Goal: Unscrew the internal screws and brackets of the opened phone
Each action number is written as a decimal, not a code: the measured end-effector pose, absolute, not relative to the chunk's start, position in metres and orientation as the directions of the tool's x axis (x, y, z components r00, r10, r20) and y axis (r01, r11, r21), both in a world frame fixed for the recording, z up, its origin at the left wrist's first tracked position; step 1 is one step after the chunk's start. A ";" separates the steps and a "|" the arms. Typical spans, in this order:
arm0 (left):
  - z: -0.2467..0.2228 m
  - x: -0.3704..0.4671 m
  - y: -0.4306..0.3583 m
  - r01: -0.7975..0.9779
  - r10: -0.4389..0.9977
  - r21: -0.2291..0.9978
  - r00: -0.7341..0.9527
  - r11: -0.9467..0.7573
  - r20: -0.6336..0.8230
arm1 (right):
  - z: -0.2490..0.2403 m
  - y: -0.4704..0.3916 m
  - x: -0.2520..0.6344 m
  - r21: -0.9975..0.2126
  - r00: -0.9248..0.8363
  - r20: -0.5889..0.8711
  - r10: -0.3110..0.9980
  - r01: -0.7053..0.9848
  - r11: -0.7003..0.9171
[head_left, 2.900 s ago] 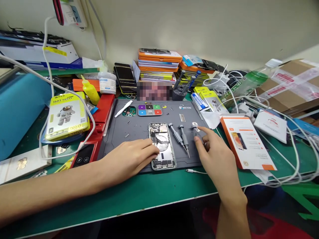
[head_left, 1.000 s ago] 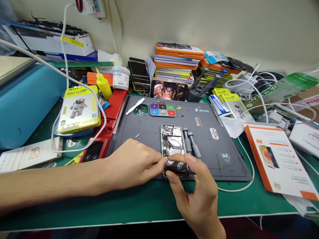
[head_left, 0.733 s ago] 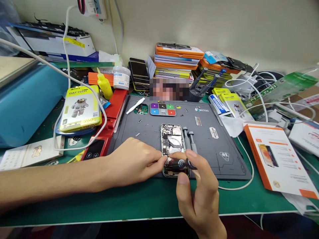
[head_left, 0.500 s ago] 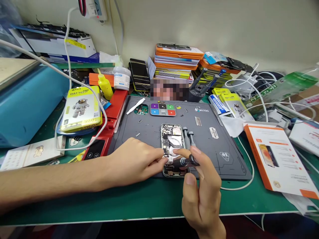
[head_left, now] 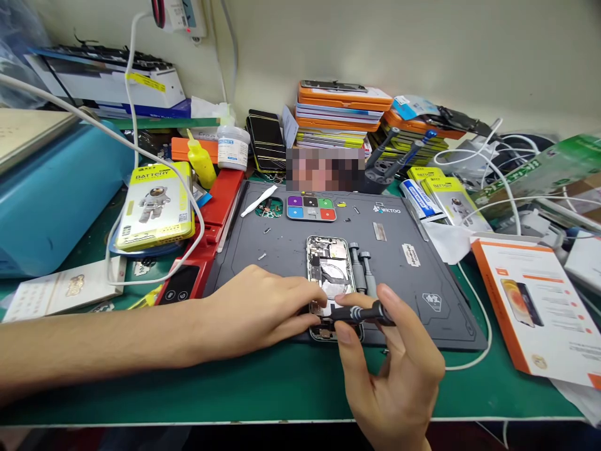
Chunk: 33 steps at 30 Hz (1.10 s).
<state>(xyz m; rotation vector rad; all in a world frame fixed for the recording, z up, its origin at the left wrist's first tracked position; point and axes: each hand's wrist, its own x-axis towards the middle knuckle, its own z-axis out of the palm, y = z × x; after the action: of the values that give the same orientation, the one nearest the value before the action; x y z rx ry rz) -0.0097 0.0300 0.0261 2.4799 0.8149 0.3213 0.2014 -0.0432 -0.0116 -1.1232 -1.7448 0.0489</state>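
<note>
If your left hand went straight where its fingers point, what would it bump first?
Probably the black screwdriver in the right hand, over the opened phone. The left hand looks so close they may already touch.

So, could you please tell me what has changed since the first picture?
The right hand has moved left, from beside the two grey screwdrivers to the open phone, and now holds a dark screwdriver across its lower end. The left hand stays at the phone's left edge; the white stick keeps its place on the mat.
</note>
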 end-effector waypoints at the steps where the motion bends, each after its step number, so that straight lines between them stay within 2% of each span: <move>1: 0.026 -0.011 0.030 0.469 0.592 0.537 0.803 -0.701 0.071 | -0.011 -0.043 0.201 -0.507 -0.036 0.715 0.698 0.661 0.554; 6: 0.024 -0.013 0.029 0.431 0.555 0.521 0.826 -0.737 0.101 | -0.003 -0.044 0.202 -0.533 -0.034 0.697 0.716 0.644 0.549; 13: 0.023 -0.012 0.029 0.433 0.562 0.537 0.822 -0.724 0.095 | 0.003 -0.042 0.199 -0.654 0.026 0.652 0.757 0.525 0.545; 18: 0.024 -0.012 0.027 0.432 0.561 0.534 0.822 -0.727 0.099 | 0.003 -0.044 0.198 -0.651 0.047 0.678 0.733 0.502 0.569; 23: 0.028 -0.008 0.026 0.480 0.618 0.543 0.781 -0.689 0.094 | 0.000 -0.045 0.197 -0.663 0.191 0.720 0.667 0.473 0.580; 29: 0.028 -0.006 0.027 0.482 0.605 0.491 0.787 -0.725 0.121 | -0.002 -0.045 0.198 -0.707 0.222 0.687 0.692 0.427 0.564; 33: 0.027 -0.010 0.030 0.531 0.715 0.555 0.676 -0.640 0.178 | -0.003 -0.047 0.200 -0.725 0.207 0.658 0.724 0.432 0.536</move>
<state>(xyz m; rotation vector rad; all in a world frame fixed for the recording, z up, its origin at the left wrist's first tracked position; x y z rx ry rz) -0.0100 0.0297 0.0274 2.4249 0.9654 0.5342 0.2002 -0.0465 -0.0029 -1.0739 -1.4215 0.2700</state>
